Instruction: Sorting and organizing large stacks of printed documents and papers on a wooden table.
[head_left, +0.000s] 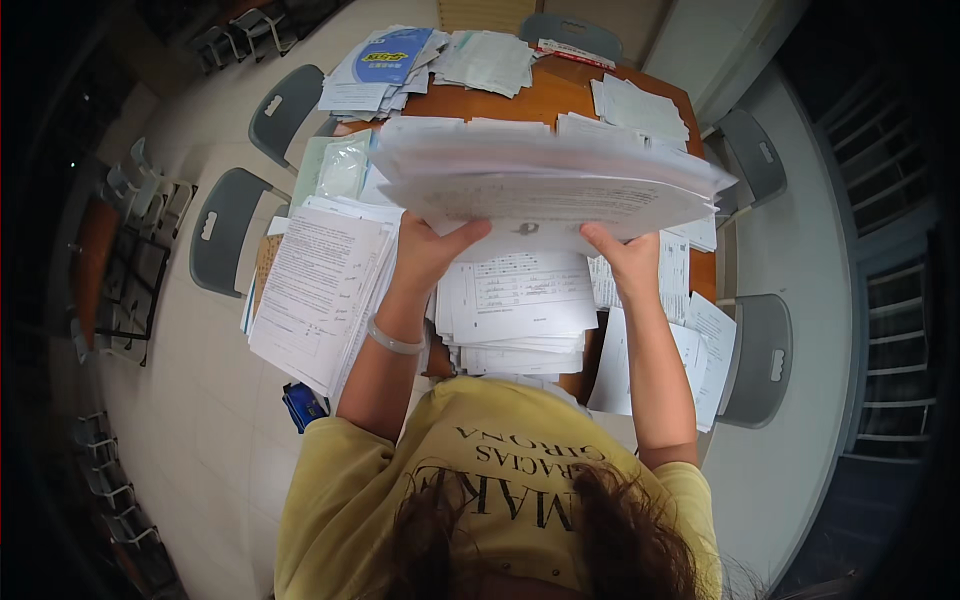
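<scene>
A thick sheaf of printed papers (555, 191) is held up above the table between my two hands, its far edges fanned and blurred. My left hand (442, 236) grips its near left part, thumb on top; my right hand (619, 240) holds the near right part likewise. The fingers under the sheaf are hidden. Below it, close to my body, lies a stack of printed sheets (525, 300) with some handwriting. Left of my left forearm is another pile of printed pages (307, 277). Loose sheets (652, 360) lie beneath and beside my right forearm.
Several paper piles stand along the far side of the wooden table (547, 82), one under a blue booklet (394, 56). A clear plastic packet (343, 169) lies at the left. Grey chairs (229, 229) surround the table. A blue pouch (304, 406) is by the near left corner.
</scene>
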